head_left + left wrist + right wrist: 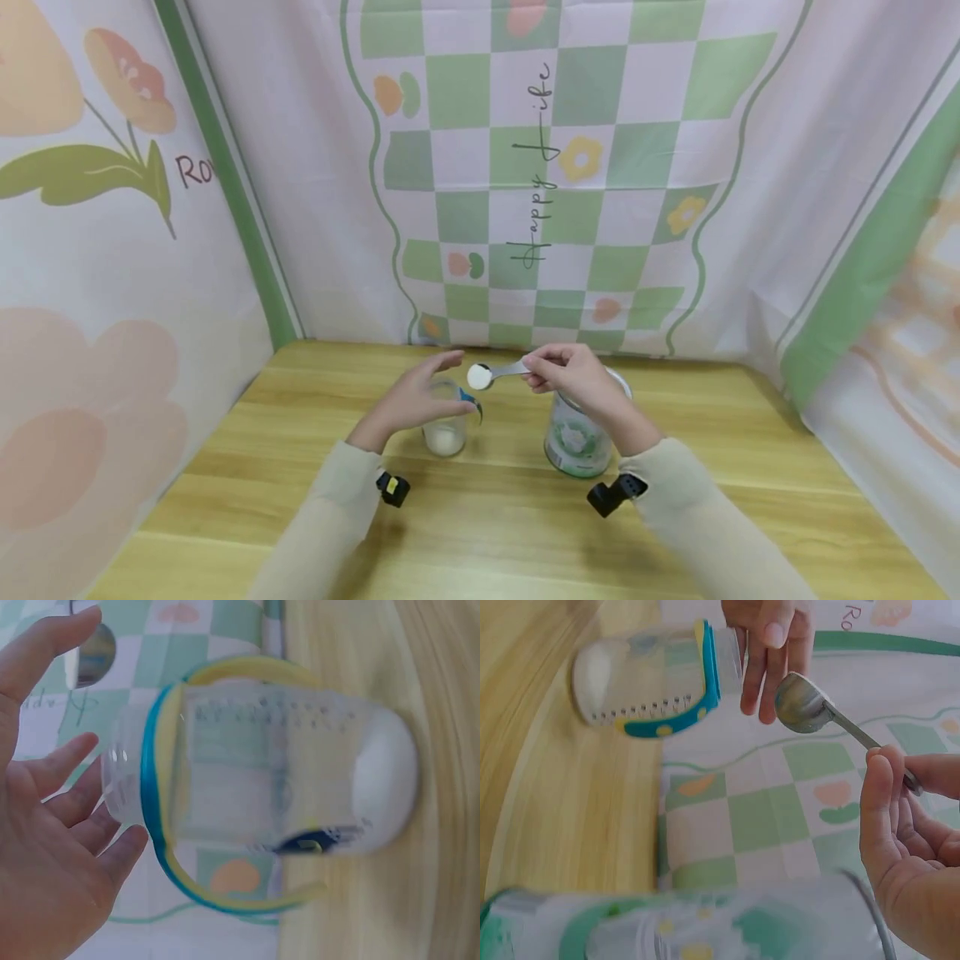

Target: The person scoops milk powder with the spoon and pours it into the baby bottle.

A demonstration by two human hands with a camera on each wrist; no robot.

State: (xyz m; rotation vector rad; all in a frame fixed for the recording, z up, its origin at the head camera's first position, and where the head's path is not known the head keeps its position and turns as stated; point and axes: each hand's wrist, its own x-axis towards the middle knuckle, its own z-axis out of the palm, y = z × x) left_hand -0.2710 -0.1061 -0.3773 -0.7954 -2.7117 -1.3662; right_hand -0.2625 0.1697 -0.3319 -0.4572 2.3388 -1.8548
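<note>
A clear baby bottle (pixel 446 427) with a blue ring and yellow handles (pixel 225 892) stands on the wooden table, white powder (pixel 386 787) at its bottom. My left hand (pixel 420 398) is beside the bottle's mouth with its fingers (pixel 67 776) straight, at most brushing the rim. My right hand (pixel 570 379) pinches the handle of a metal spoon (pixel 501 372), whose bowl, heaped with white powder (pixel 479 377), hovers just above and right of the bottle's mouth. In the right wrist view the spoon's underside (pixel 802 701) sits next to the left fingers (pixel 769 645).
A glass jar (pixel 577 437) with a green floral label stands on the table (pixel 495 517) under my right hand, to the right of the bottle. Fabric backdrops with checks and flowers close in the back (pixel 570 167) and both sides.
</note>
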